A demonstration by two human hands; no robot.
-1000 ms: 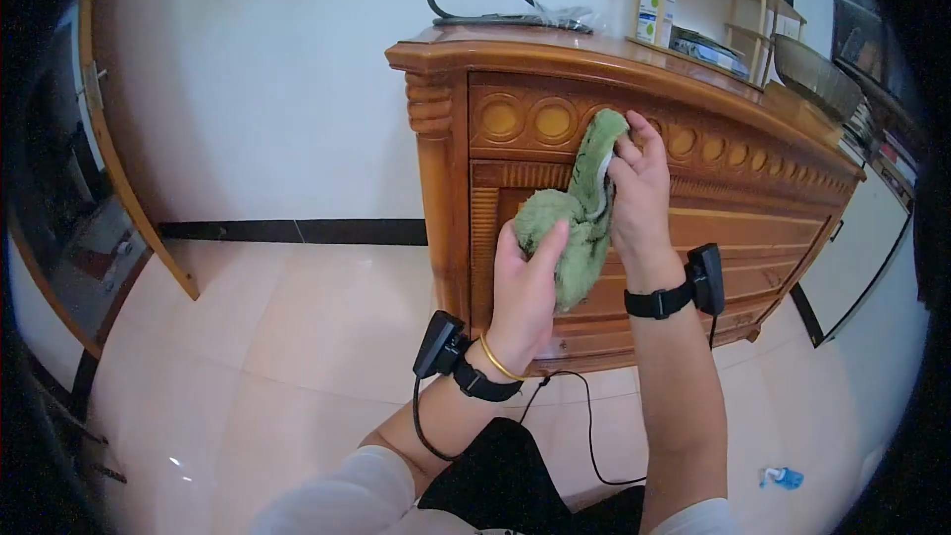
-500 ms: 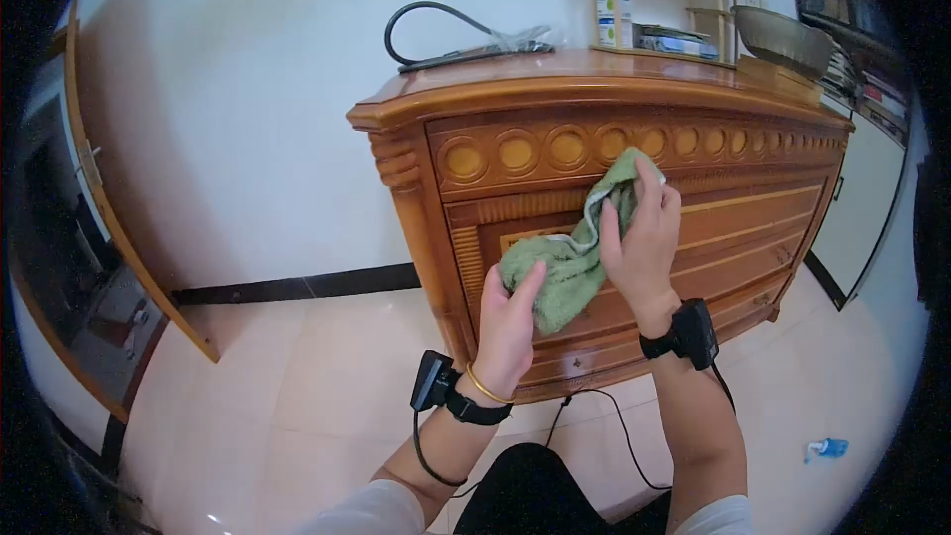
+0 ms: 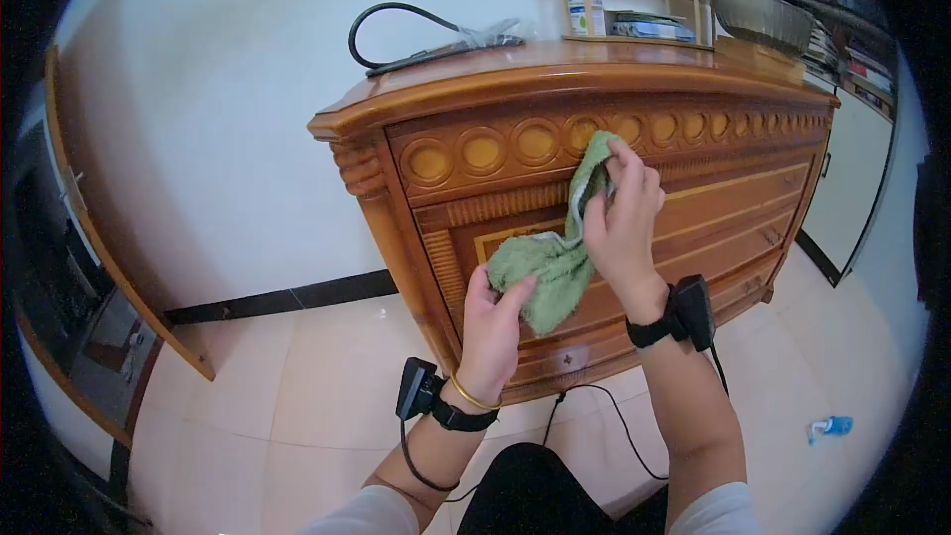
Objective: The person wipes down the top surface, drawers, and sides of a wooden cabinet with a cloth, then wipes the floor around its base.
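Note:
A green fuzzy cloth [image 3: 548, 277] hangs between my two hands in front of a carved wooden chest of drawers [image 3: 555, 99]. My left hand [image 3: 492, 332] pinches its lower left part between thumb and fingers. Higher up and to the right, my right hand [image 3: 626, 223] grips the narrow, raised end of the cloth. A pale edge runs along the fold between the hands. Both wrists carry black straps with small black devices, and a gold bangle circles the left wrist.
On the chest top are a black curved-handled object [image 3: 426, 50], a wooden shelf rack [image 3: 634, 40] and a glass bowl [image 3: 761, 20]. A door [image 3: 129, 267] stands at the left. A blue bottle [image 3: 837, 426] lies on the floor, and a black cable [image 3: 624, 428] hangs near my legs.
The view has shifted, so the chest appears farther left. Both hands still hold the cloth, which has opened out from an upright bundle into a wider bend, its lower part spreading left.

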